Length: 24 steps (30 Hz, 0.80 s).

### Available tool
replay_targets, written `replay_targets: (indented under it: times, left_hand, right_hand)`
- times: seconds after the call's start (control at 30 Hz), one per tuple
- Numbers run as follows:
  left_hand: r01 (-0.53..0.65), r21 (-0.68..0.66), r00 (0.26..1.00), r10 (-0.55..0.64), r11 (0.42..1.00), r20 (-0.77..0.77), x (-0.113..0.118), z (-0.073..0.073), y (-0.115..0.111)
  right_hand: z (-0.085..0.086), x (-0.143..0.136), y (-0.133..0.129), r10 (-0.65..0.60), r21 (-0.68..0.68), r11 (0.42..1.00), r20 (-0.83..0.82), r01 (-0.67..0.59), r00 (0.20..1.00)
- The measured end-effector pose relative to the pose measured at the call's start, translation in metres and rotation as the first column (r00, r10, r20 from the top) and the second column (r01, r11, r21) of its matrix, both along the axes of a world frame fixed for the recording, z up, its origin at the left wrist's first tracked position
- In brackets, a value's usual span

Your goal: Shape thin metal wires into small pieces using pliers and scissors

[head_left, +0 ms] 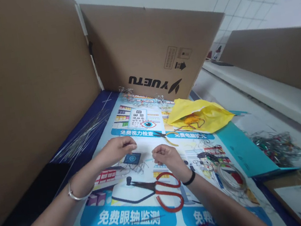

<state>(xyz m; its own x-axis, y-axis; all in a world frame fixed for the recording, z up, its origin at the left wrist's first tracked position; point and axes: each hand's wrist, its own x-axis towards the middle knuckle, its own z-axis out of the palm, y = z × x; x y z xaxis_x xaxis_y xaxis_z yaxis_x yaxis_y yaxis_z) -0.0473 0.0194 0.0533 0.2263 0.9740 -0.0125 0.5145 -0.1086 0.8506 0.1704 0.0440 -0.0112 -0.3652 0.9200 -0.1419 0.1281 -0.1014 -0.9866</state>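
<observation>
My left hand [119,148], a silver bangle on its wrist, is held over the printed sheet with its fingers curled together. Facing it a short gap away, my right hand [168,157] has thumb and fingers pinched. If either hand grips something, it is too thin or too hidden to make out. Scissors with red handles [169,192] lie just below my right hand, blades pointing left. Beyond the hands rest small pliers with yellow handles [168,139]. Loose thin wires [138,167] are scattered on the sheet beneath my hands.
Cardboard panels [140,46] stand at the left and back. A yellow bag [210,113] with orange string lies at the back right. A wire coil [232,178] and a heap of wire pieces [278,146] are on the right. Long straight wires [83,138] lie at left.
</observation>
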Motion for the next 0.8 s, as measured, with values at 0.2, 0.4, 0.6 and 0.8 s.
replay_targets:
  times: [0.2,0.4,0.6,0.8]
  left_hand:
    - [-0.051,0.087,0.965,0.071,0.995,-0.252,-0.019,0.006,-0.014]
    - [-0.056,0.074,0.911,0.081,0.996,-0.404,-0.037,-0.011,-0.036]
    - [-0.072,0.121,0.885,0.119,0.99,-0.45,-0.057,-0.035,-0.049]
    - [-0.061,0.095,0.928,0.092,0.994,-0.361,-0.054,-0.051,-0.05]
  right_hand:
    - [-0.005,-0.005,-0.001,0.129,0.154,0.972,0.272,-0.175,0.954]
    - [0.0,-0.014,-0.007,0.065,0.302,0.906,0.593,-0.297,0.802]
    - [0.007,-0.011,-0.007,0.094,0.314,0.849,0.701,-0.425,0.707]
    - [0.01,-0.019,-0.014,0.083,0.318,0.795,0.787,-0.517,0.611]
